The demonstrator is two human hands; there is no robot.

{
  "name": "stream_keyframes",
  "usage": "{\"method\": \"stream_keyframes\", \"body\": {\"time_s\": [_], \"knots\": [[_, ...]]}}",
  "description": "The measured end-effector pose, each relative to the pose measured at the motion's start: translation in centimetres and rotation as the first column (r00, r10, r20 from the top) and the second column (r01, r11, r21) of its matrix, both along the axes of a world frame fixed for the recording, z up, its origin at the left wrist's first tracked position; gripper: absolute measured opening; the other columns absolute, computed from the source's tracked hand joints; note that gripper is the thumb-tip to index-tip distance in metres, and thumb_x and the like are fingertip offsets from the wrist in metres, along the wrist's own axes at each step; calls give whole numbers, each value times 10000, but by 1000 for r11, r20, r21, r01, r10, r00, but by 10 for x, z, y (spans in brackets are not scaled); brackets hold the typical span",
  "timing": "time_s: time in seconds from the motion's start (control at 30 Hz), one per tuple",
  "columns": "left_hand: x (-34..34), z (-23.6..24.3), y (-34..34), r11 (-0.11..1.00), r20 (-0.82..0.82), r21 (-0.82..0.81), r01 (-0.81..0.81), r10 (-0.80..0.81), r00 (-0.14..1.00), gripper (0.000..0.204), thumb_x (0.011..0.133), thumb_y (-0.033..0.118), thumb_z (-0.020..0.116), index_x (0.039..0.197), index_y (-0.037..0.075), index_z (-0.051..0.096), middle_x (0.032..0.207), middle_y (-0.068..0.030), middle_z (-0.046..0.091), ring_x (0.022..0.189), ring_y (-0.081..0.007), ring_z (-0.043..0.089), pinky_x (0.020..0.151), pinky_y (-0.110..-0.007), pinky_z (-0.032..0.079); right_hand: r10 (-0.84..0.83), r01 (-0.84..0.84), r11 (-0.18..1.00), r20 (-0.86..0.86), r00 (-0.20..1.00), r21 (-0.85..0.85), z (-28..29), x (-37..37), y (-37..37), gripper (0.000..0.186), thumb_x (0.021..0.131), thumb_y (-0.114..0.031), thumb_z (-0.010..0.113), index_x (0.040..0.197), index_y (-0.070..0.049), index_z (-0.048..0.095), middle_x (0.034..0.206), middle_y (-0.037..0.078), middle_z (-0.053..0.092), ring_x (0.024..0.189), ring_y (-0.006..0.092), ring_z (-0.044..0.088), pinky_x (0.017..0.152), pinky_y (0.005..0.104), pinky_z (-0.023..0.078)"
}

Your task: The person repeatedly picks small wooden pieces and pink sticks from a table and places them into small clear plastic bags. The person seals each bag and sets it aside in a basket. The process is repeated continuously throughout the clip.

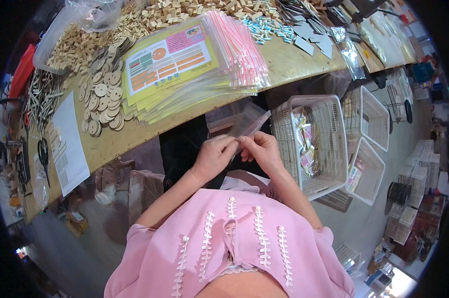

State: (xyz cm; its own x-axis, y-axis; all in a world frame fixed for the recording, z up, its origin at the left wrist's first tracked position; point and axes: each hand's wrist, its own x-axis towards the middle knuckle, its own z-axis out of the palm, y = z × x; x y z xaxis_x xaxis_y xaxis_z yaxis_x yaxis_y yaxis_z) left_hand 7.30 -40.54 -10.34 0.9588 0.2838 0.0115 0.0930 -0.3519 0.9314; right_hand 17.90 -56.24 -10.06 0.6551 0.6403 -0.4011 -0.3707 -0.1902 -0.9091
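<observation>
The left hand [213,155] is closed in a pinch on the lower edge of a clear zip bag [244,125], held in the air below the desk's [289,62] near edge, over her lap. Up on the desk, round wooden discs [104,94] lie heaped near the left end, beside a fanned stack of clear zip bags holding yellow printed sheets [185,64] at the middle. The right hand [262,149] pinches the same bag, fingertips touching the left's. Just right of it stands a white plastic basket [328,144] holding filled packets.
</observation>
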Motion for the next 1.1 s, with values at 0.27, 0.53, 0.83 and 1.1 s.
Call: {"method": "stream_keyframes", "body": {"time_s": [0.27, 0.53, 0.83, 1.1], "knots": [[12, 6, 12, 978, 102, 60, -201, 194, 976, 132, 997, 74, 613, 996, -15, 710, 889, -88, 721, 797, -162, 679, 708, -297, 519, 230, -210, 945, 53, 972, -252, 9, -8, -27, 307, 984, -259, 697, 798, -15, 678, 647, 48, 660, 540, 108, 623, 494, 266, 472], [13, 29, -1, 954, 181, 298, -41, -15, 983, 81, 931, 47, 651, 947, -27, 680, 877, -183, 676, 779, -339, 686, 683, -371, 526, 454, -159, 884, 887, 79, -439, 73, -4, -40, 509, 745, -201, 808, 1196, -108, 592, 1215, 98, 623, 728, 237, 703, 622, 360, 568], [32, 88, 7, 899, 22, 336, 280, -305, 952, 157, 901, 81, 716, 1037, 2, 718, 908, -145, 702, 783, -290, 693, 713, -352, 549, 453, -53, 891, 891, 16, -451, 65, 38, -76, 164, 799, -118, 668, 942, -46, 703, 1127, 102, 673, 1171, 312, 622, 870, 390, 548], [165, 143, 10, 561, 75, 783, 269, -515, 854, 257, 879, 73, 697, 1135, 46, 690, 1045, -162, 684, 952, -351, 658, 818, -436, 543, 77, 103, 987, 932, 355, -121, 63, 54, -100, 141, 799, -54, 745, 926, -62, 686, 1138, 89, 683, 1156, 327, 621, 939, 444, 511]]}}
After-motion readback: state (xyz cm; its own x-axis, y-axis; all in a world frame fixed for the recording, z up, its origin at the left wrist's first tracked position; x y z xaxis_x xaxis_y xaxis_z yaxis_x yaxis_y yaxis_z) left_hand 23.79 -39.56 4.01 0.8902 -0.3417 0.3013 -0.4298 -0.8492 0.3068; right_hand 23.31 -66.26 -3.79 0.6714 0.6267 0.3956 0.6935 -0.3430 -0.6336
